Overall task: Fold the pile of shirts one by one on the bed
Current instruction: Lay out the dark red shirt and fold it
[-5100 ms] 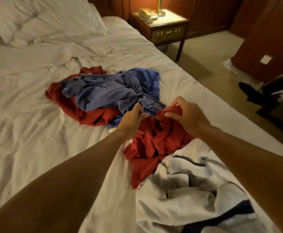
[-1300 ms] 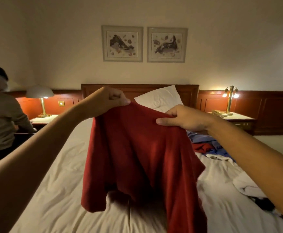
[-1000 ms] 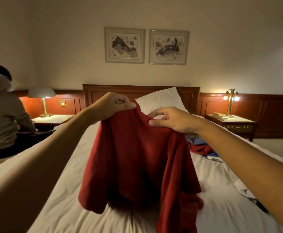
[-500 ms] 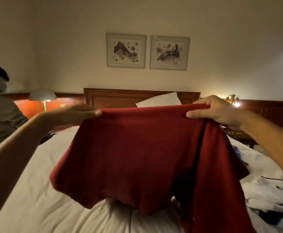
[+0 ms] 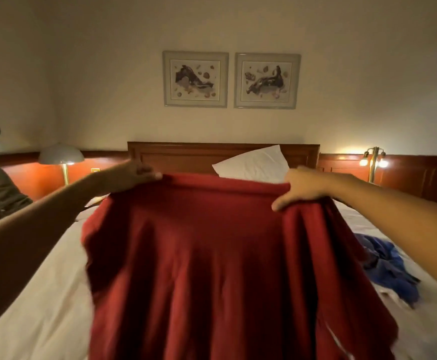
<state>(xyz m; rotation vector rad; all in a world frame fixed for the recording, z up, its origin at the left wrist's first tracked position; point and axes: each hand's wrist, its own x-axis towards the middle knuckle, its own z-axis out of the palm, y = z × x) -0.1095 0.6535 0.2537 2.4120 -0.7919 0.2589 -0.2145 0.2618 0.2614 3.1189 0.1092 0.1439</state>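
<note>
The dark red knit shirt (image 5: pixel 225 268), bunched a second ago, is now spread wide above the white-sheeted bed (image 5: pixel 43 307), its top edge gripped by the curled fingers of the left hand (image 5: pixel 131 176) and the right hand (image 5: pixel 303 187). Laying it flat for folding is judged to come next.

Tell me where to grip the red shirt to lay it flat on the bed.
Grip the red shirt by its top edge, one hand near each end, from above, where the left hand and right hand hold it: there it hangs spread wide, its lower part free over the bed.
</note>
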